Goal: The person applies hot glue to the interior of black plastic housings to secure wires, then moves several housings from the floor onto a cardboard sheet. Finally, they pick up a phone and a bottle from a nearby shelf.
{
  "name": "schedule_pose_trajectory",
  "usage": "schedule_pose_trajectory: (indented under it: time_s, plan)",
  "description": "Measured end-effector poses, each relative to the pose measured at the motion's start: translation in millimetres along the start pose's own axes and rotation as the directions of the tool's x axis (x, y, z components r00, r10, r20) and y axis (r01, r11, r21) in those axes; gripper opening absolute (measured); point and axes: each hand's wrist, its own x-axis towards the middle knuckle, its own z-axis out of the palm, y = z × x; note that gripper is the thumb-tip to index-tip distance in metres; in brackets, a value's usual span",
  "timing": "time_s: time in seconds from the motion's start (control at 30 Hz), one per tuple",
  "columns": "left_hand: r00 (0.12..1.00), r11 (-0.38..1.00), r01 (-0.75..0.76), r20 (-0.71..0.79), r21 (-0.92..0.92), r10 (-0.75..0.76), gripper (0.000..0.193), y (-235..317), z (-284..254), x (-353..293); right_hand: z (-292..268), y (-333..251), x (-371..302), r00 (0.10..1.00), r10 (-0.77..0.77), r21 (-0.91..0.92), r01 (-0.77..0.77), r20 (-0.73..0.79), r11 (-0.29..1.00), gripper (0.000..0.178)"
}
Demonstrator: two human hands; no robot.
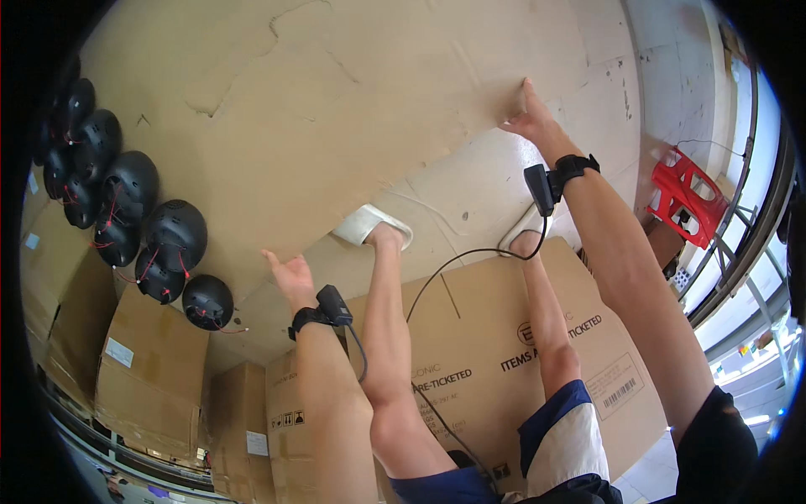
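Farthest black domes [63, 118] hard to make out at left, cardboard sheet [336, 143] ahead of white shoes [358, 223], near edge held by left hand [291, 275] and right hand [533, 122], both partly hidden, arms [625, 252] outstretched

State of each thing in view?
Large brown cardboard sheet: creased
Left hand: at sheet edge, grip unclear
Right hand: likewise
Black rounded shells: clustered, red wires trailing
White slippers: worn
Black wrist devices: strapped on
Red plastic stool: orientation unclear
Brown cardboard boxes: labelled, closure unclear

Your view is bright, with bluish-white glare at the lower right, soft shadow on the cardboard sheet [336, 126] beside your right hand [532, 123], and fisheye-bent, black-rimmed edges.
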Motion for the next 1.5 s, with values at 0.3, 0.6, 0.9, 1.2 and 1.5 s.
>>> schedule_pose_trajectory:
  time_s: [0.3,0.6,0.9,1.2,1.5]
  plan:
    - [1.000,0.997,0.002,0.007,-0.073,-0.002,0.055,-45.5,15.7,-26.7,-31.0,-33.2,10.1,0.998,-0.034,0.017,0.035,-0.048,0.999,0.058]
    - [0.916,0.521,0.340,-0.151,0.783,-0.372,0.058,-1.0,-18.4,-54.4,-136.1,22.4,-36.2,0.989,0.055,-0.401,0.006,0.139,0.916,0.044]
    - [0.879,0.183,-0.271,0.320,0.945,-0.353,0.019,66.8,40.0,-184.5,-201.7,86.3,-219.1,0.655,-0.209,-0.666,0.746,0.727,0.023,0.016]
    - [0.857,0.236,-0.411,0.461,0.881,-0.231,0.020,165.4,65.3,-388.6,-308.2,-53.9,-470.1,0.685,-0.451,-0.568,0.727,0.572,0.385,0.024]
    - [0.826,0.126,-0.499,0.515,0.857,-0.228,0.027,110.5,-8.5,-552.0,-553.5,-48.8,-446.6,0.826,-0.457,-0.558,0.562,0.331,0.611,0.025]
